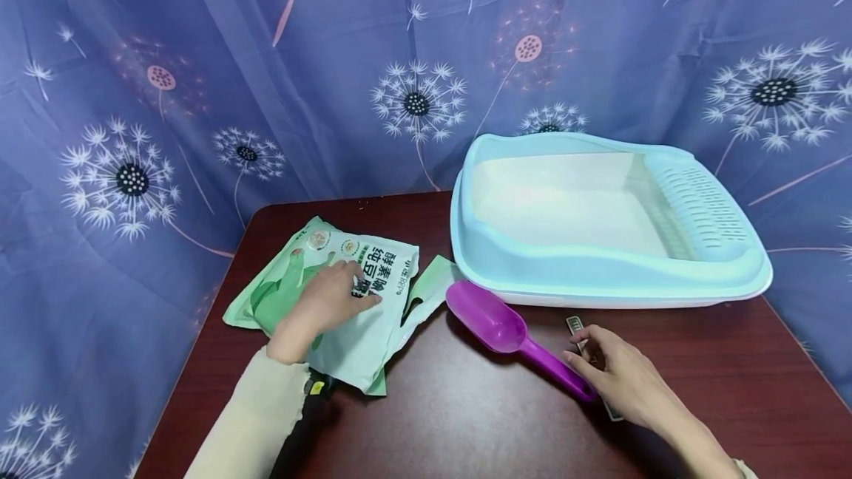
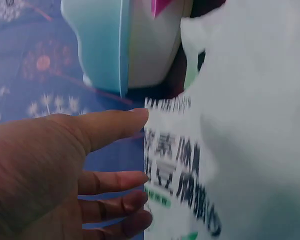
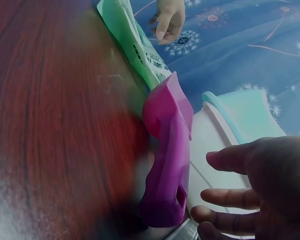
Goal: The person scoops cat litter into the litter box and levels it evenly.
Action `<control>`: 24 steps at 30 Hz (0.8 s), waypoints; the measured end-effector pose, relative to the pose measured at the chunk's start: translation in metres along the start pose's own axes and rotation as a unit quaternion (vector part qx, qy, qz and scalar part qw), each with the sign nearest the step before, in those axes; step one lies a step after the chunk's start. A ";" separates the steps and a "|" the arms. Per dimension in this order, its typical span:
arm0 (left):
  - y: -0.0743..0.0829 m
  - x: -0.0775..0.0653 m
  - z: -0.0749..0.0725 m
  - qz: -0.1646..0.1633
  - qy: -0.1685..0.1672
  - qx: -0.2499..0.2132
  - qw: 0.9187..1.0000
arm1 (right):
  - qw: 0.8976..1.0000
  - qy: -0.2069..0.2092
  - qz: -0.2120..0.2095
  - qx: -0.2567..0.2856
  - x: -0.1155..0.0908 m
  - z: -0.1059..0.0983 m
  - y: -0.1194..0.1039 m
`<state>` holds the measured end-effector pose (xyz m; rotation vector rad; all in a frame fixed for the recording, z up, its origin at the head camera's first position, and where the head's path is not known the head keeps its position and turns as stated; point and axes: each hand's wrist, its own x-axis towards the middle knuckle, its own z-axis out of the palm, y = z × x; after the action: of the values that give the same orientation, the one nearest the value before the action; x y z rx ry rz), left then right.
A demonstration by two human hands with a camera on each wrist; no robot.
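Note:
A green and white printed bag [image 1: 362, 338] lies flat on the left of the table. Over it hovers my left hand [image 1: 326, 305], fingers loosely bent; in the left wrist view its thumb and fingers [image 2: 115, 125] are spread near the printing and grip nothing. A purple scoop [image 1: 492, 322] lies diagonally across the middle, its bowl toward the litter box. Beside the end of its handle is my right hand [image 1: 629, 379], loosely curved. The right wrist view shows a gap between those fingertips and the scoop handle [image 3: 167, 175]. A narrow patterned strip [image 1: 575, 325] lies partly hidden under that hand.
A light blue and white litter box [image 1: 599, 266] with a slotted step stands at the back right. A torn green-white strip [image 1: 431, 285] lies between bag and box. A black and yellow object [image 1: 316, 387] shows under the bag's near edge. A dandelion-patterned curtain [image 1: 333, 94] hangs behind.

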<state>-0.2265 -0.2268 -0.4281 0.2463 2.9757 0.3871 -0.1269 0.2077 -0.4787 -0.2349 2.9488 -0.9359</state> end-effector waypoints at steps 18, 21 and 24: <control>0.035 -0.014 0.024 -0.027 -0.082 0.066 0.994 | 0.999 -0.031 -0.033 0.009 0.004 0.013 -0.015; 0.036 -0.015 0.024 -0.022 -0.086 0.064 0.994 | 0.999 -0.034 -0.031 0.004 0.004 0.014 -0.018; 0.035 -0.016 0.023 -0.024 -0.088 0.059 0.994 | 0.999 -0.037 -0.028 -0.006 0.004 0.014 -0.020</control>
<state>-0.2022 -0.1904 -0.4389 0.2083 2.8273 0.1734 -0.1266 0.1829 -0.4784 -0.3474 2.8957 -0.8942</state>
